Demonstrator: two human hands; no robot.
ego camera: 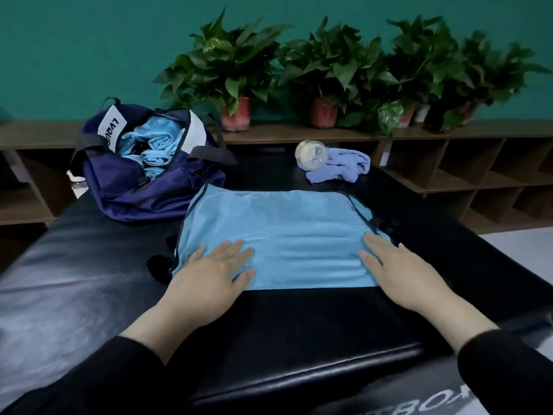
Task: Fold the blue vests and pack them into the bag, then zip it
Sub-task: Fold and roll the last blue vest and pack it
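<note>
A light blue vest (284, 235) lies flat and folded into a wide rectangle in the middle of the black padded bench (89, 265). My left hand (209, 274) presses flat on its near left corner, fingers straight. My right hand (398, 265) presses flat on its near right edge. At the back left, the navy bag (134, 190) stands unzipped, and several rolled blue vests (155, 148) show inside it.
A purple cloth (344, 166) and a clear plastic bottle (309, 152) lie at the bench's far right. Potted plants (236, 73) line a wooden shelf (299, 133) against the green wall. Open shelf compartments stand to the right.
</note>
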